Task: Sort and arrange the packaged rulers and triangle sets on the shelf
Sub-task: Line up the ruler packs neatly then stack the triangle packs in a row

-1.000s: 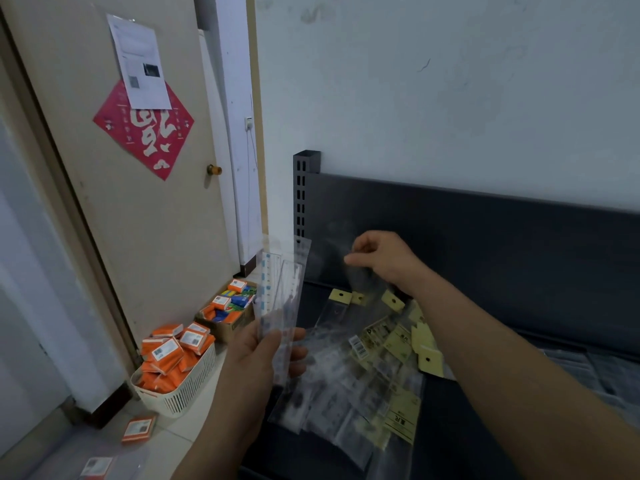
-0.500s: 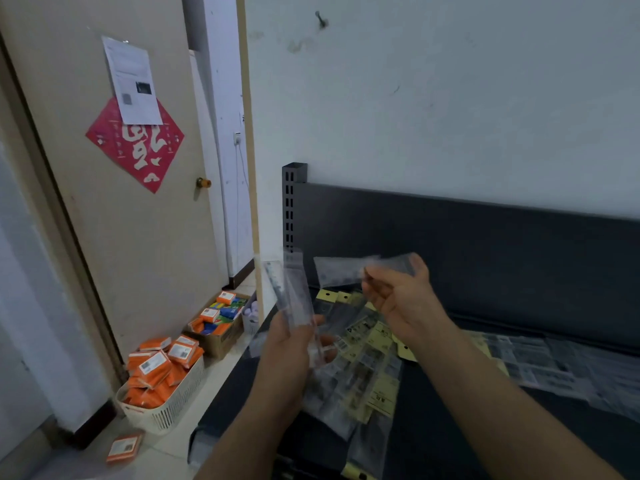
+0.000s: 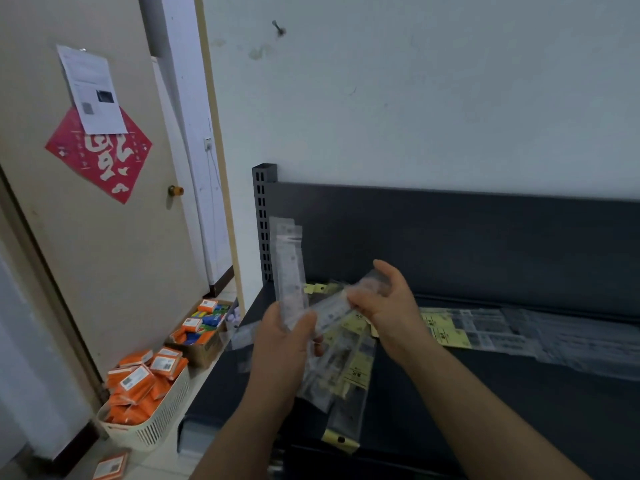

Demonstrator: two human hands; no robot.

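Clear plastic packets of rulers [image 3: 288, 271] stand up straight in the left hand [image 3: 278, 341], which grips their bottom end with fingers and thumb curled round. Just beside it, the right hand [image 3: 389, 308] pinches one more clear ruler packet [image 3: 332, 308], tilted so its low end points at the left hand. Under both hands a messy pile of packets [image 3: 349, 372] with yellow tags lies on the dark shelf [image 3: 519, 417]. Further right on the shelf, a flat row of packets [image 3: 485, 329] lies side by side. Down on the floor to the left sits a white basket [image 3: 156, 431] full of orange boxes [image 3: 138, 379], with a cardboard box [image 3: 204, 351] of coloured boxes behind it. A red paper sign [image 3: 104, 161] and a white sheet [image 3: 91, 91] hang on the door [image 3: 114, 271].
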